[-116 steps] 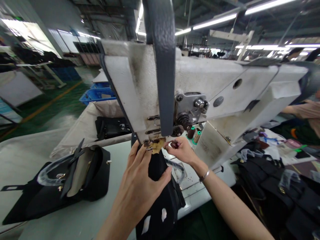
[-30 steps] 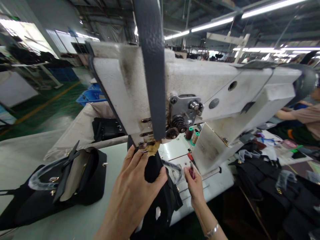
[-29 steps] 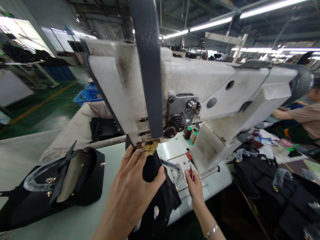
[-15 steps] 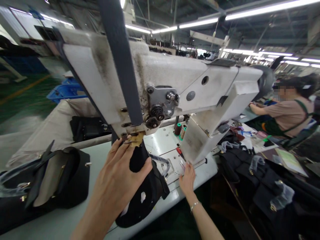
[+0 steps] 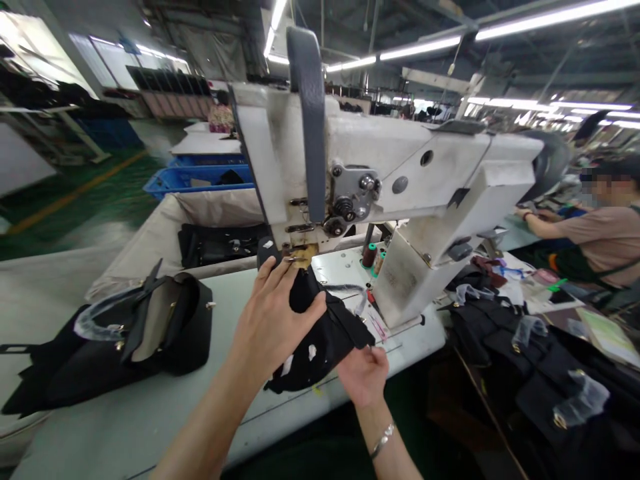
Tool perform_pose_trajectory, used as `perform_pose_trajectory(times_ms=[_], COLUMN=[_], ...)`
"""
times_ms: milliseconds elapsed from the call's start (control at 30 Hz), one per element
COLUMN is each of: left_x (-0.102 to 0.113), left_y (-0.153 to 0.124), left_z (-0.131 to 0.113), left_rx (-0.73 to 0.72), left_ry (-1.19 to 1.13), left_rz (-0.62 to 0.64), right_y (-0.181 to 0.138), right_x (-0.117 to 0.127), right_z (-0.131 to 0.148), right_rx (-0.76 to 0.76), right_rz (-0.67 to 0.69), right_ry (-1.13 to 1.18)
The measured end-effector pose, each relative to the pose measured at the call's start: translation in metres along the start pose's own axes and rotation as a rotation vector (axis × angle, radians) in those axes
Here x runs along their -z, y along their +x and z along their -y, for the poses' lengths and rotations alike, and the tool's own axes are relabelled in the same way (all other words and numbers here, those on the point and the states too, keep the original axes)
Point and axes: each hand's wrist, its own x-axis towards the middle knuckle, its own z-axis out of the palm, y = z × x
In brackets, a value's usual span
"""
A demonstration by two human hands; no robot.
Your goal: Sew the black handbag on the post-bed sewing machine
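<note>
A black bag (image 5: 325, 340) lies under the head of a white sewing machine (image 5: 420, 160), with white patches showing on its surface. My left hand (image 5: 275, 307) lies on the bag near the needle area, fingers stretched out and thumb apart. At the bag's near right edge, my right hand (image 5: 365, 373) is palm up with its fingers curled around the black material. A clear-wrapped handle (image 5: 353, 290) sticks out behind the bag. Pink thread snips (image 5: 379, 325) and a red-handled tool (image 5: 373, 300) rest on the machine bed. My left fingers partly hide the stitching spot.
Another black bag (image 5: 170, 327) with a wrapped handle stands on the table to the left. Thread spools (image 5: 369, 255) stand behind the bed. More black bags (image 5: 525, 360) are piled at right. A co-worker (image 5: 595, 227) sits beyond. Blue crates (image 5: 200, 177) stand behind a cloth-lined bin.
My right hand has left the pink snips on the bed, turned palm up and taken hold of the bag's edge. My left hand stays on the bag. The view has turned left.
</note>
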Motion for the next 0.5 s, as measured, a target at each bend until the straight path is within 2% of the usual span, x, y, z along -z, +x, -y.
perform_pose_trajectory(times_ms=[100,233,367,500], left_x=[-0.001,0.000,0.002,0.007], left_y=[0.000,0.003,0.004,-0.011], left_z=[-0.001,-0.001,-0.003,-0.013], left_rx=[0.028,0.044,0.057,0.063], left_ry=[-0.021,-0.014,0.008,0.021], left_rz=[-0.027,0.032,0.055,0.075], right_y=[-0.001,-0.005,0.000,0.005], right_x=[-0.013,-0.022,-0.026,-0.031], right_z=[0.001,-0.035,-0.063,-0.063], right_rx=[-0.111,-0.285,-0.320,-0.328], right_rz=[0.115,0.200,0.161,0.126], right_ry=[0.198,0.260,0.224,0.168])
